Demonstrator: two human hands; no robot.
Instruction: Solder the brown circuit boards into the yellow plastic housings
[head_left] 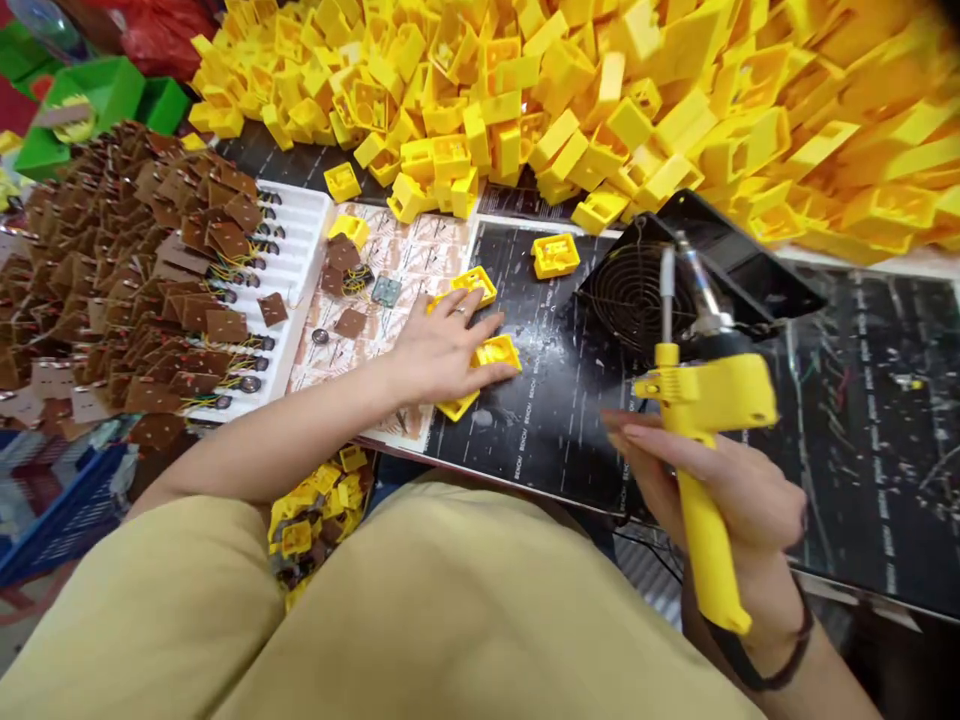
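Note:
My left hand (442,352) lies palm down, fingers spread, over a few yellow plastic housings. One housing (498,352) shows between thumb and forefinger, another (480,286) beyond the fingertips, and part of a third (459,406) beneath the palm. In my right hand (727,490) is a yellow soldering gun (709,395), held upright with its metal tip pointing away from me. Farther up the black mat, a separate open housing (555,256) sits alone. Left of my left hand are a small green circuit board (386,291), loose brown boards (350,322) and a round part (320,337).
Yellow housings (450,90) are heaped along the back. A black fan (637,285) stands behind the soldering gun. At left, brown circuit boards with wires (150,290) cover a white ribbed tray (296,230). Green bins (97,105) and a blue basket (60,520) flank them.

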